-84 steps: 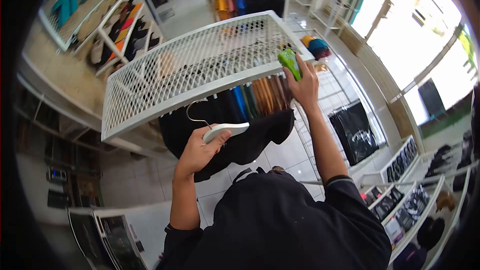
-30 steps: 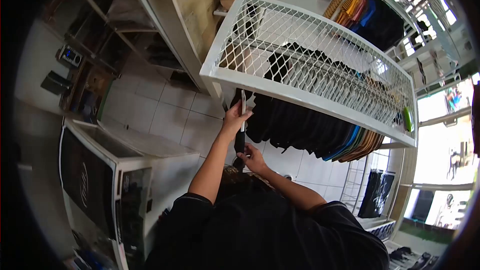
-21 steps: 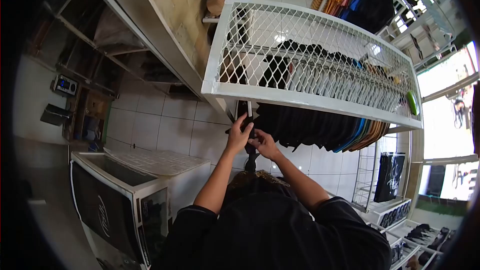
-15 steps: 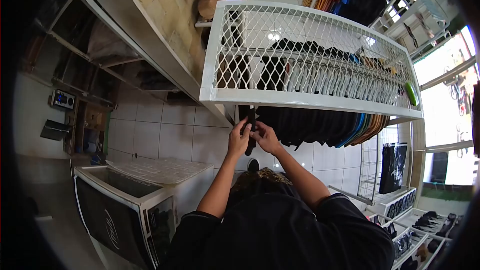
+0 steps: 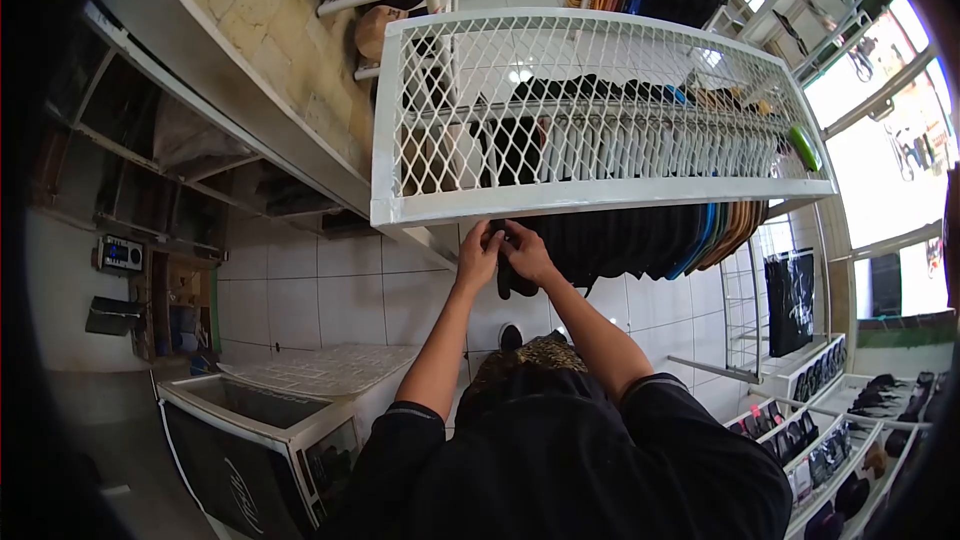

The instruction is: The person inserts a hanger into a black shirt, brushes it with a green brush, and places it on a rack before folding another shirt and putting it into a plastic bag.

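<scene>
At the left end of the rack, both my hands are on a black garment [image 5: 505,280] that hangs below the white frame. My left hand [image 5: 479,258] has its thumb and fingers pinched at the garment's upper part. Close beside it, my right hand [image 5: 526,254] grips the same dark cloth, its fingers bent inward. A row of black garments [image 5: 610,240] hangs just right of my hands, with blue and brown ones farther along. The garment's top is partly hidden by my fingers and the rack's edge.
White mesh [image 5: 600,110] tops the clothes rack, with a green object [image 5: 804,147] at its right end. A stone-topped counter [image 5: 270,50] runs along the left. Lower left stands a glass-sided case [image 5: 250,440]. Shelves of small goods [image 5: 830,460] are at lower right.
My view has shifted, so the rack sits farther left. My hands stay close together on the black garment, with the right hand now higher against it.
</scene>
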{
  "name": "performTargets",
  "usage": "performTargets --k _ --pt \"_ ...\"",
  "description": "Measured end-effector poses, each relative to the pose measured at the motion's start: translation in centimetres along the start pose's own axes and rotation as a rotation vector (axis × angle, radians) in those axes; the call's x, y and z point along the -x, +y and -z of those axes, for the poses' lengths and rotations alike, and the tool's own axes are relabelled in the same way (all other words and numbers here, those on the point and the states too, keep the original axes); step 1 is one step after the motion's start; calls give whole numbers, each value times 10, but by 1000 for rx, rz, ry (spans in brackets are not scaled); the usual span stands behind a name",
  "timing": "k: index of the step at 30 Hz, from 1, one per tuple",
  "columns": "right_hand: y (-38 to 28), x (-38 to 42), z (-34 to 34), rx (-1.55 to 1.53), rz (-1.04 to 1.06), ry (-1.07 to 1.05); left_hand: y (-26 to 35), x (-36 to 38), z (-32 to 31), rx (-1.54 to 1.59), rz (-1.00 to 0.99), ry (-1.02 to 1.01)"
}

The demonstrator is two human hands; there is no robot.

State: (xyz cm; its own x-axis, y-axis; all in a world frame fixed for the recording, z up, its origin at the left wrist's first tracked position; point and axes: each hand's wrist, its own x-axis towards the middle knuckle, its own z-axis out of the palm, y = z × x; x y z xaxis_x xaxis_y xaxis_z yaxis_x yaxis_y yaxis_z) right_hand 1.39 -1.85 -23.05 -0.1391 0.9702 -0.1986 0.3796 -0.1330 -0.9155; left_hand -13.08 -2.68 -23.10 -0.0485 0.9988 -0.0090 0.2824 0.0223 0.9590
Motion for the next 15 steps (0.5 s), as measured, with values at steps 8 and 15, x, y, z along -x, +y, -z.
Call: performTargets --k 8,15 --pt "-29 45 36 556 245 430 -15 -27 -42 139 68 22" --pt "5 59 64 616 238 426 -19 -45 -87 -83 72 -156"
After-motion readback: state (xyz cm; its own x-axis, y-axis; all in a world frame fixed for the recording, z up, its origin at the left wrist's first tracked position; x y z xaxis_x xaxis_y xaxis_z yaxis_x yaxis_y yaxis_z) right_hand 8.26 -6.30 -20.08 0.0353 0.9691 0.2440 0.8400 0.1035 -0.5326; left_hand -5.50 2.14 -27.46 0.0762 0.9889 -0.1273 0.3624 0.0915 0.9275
